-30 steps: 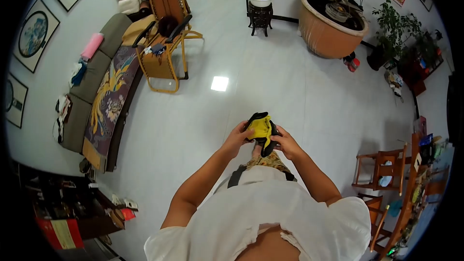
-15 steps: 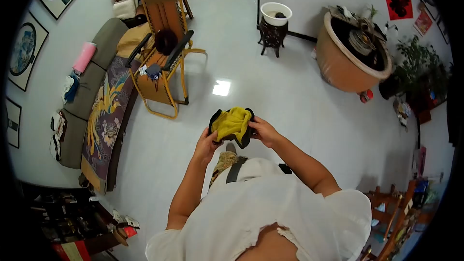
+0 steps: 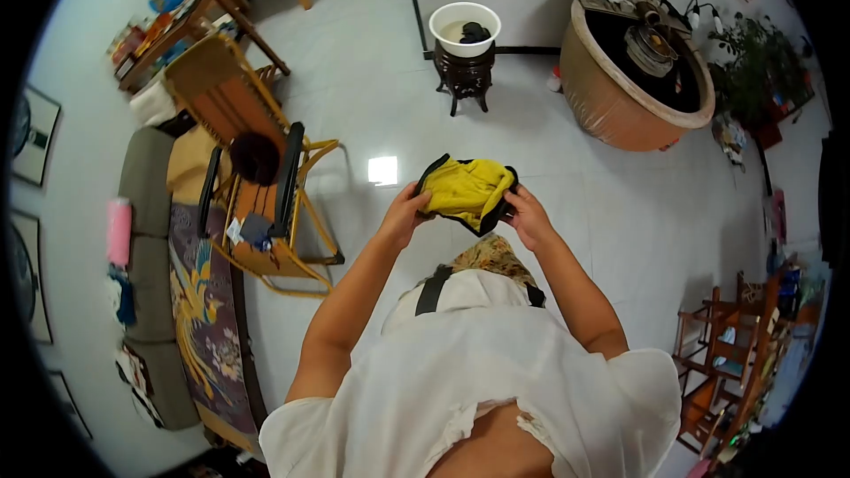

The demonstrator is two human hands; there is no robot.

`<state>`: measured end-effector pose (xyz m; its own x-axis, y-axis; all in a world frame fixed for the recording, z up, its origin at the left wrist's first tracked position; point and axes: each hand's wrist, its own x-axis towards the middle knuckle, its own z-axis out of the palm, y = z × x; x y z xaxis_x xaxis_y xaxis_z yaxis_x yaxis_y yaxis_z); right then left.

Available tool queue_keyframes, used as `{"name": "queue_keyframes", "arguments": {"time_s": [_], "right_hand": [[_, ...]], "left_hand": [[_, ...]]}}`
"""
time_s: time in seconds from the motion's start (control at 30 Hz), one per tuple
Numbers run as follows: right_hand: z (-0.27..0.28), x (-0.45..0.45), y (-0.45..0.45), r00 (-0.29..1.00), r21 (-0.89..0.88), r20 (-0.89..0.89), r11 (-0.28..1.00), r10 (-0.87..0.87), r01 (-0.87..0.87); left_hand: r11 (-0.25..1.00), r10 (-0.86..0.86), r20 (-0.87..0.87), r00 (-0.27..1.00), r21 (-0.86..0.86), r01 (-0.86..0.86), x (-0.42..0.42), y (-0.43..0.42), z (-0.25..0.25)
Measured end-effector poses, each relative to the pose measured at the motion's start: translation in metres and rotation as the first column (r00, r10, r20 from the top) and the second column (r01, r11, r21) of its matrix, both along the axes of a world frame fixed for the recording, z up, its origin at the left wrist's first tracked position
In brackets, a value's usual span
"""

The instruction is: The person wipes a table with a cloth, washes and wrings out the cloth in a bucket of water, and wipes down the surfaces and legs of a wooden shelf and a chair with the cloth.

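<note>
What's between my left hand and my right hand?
In the head view, a black-edged yellow cloth spans from your left hand to your right hand.

A loose white top (image 3: 496,345) spreads across the bottom centre of the frame, plain and softly creased. Its 2 short sleeves (image 3: 651,394) are wide and rounded. At the bottom edge, the neckline (image 3: 460,420) has a ragged, uneven border; whether torn or frilled is hard to tell. Near the centre, 2 dark bands (image 3: 433,290) mark the white cloth, the left 1 showing longer than the right. Just above them appears patterned legwear (image 3: 489,254) in mottled tan and brown. The left hand (image 3: 405,215) and right hand (image 3: 531,217) are bare.
</note>
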<state>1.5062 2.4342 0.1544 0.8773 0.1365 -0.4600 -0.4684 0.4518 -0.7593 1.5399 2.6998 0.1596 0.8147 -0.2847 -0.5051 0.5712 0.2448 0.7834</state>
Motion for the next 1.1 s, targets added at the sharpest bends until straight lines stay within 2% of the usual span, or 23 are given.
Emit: {"name": "queue_keyframes", "arguments": {"time_s": [0.13, 0.3, 0.4, 0.43, 0.47, 0.63, 0.7, 0.8, 0.87, 0.93, 0.97, 1.03, 1.07, 1.1], "right_hand": [[-0.016, 0.088, -0.021, 0.994, 0.022, -0.016, 0.994, -0.107, 0.107], [-0.03, 0.222, -0.038, 0.989, 0.033, -0.058, 0.99, -0.139, 0.141], [-0.034, 0.309, -0.046, 0.994, 0.013, -0.044, 0.994, -0.105, 0.105], [-0.032, 0.339, -0.046, 0.995, 0.017, -0.028, 0.995, -0.099, 0.099], [-0.031, 0.368, -0.045, 0.996, 0.019, -0.005, 0.995, -0.093, 0.093], [-0.038, 0.496, -0.039, 0.992, 0.018, 0.06, 0.994, -0.111, 0.111], [-0.045, 0.541, -0.034, 0.985, 0.028, 0.081, 0.988, -0.151, 0.149], [-0.063, 0.603, -0.031, 0.975, -0.072, 0.136, 0.979, -0.178, 0.189], [-0.089, 0.636, -0.03, 0.974, -0.249, 0.163, 0.948, -0.16, 0.197], [-0.117, 0.67, -0.031, 0.976, -0.423, 0.177, 0.886, -0.125, 0.19], [-0.129, 0.682, -0.034, 0.985, -0.518, 0.173, 0.849, -0.018, 0.107], [-0.174, 0.702, -0.035, 0.997, -0.687, -0.016, 0.724, 0.073, -0.064], [-0.194, 0.709, -0.036, 0.987, -0.744, -0.119, 0.649, 0.106, -0.159], [-0.201, 0.717, -0.036, 0.972, -0.815, -0.15, 0.534, 0.179, -0.224]], "left_hand": [[0.997, -0.076, -0.004, 0.997, 0.004, 0.076, 0.115, -0.026, -0.025], [0.994, 0.023, -0.118, 0.993, 0.105, -0.01, 0.23, -0.049, -0.039], [0.995, 0.056, -0.081, 0.995, 0.089, -0.048, 0.31, -0.051, -0.059], [0.996, 0.059, -0.065, 0.996, 0.077, -0.054, 0.337, -0.053, -0.052], [0.99, 0.048, -0.055, 0.997, 0.135, -0.04, 0.363, -0.054, -0.047], [0.981, 0.127, 0.004, 0.992, 0.147, -0.127, 0.488, -0.065, -0.052], [0.98, 0.13, 0.05, 0.99, 0.146, -0.136, 0.545, -0.065, -0.078], [0.975, 0.131, 0.068, 0.989, 0.174, -0.14, 0.628, -0.075, -0.099], [0.974, 0.073, 0.067, 0.995, 0.212, -0.086, 0.678, -0.081, -0.113], [0.964, 0.098, 0.038, 0.995, 0.243, -0.104, 0.719, -0.088, -0.132], [0.955, 0.091, 0.015, 0.996, 0.283, -0.092, 0.736, -0.09, -0.145], [0.92, 0.058, -0.002, 0.998, 0.388, -0.053, 0.771, -0.089, -0.187], [0.893, 0.028, -0.002, 1.0, 0.45, -0.024, 0.786, -0.088, -0.217], [0.859, -0.001, -0.001, 1.0, 0.511, 0.001, 0.797, -0.089, -0.229]]}}
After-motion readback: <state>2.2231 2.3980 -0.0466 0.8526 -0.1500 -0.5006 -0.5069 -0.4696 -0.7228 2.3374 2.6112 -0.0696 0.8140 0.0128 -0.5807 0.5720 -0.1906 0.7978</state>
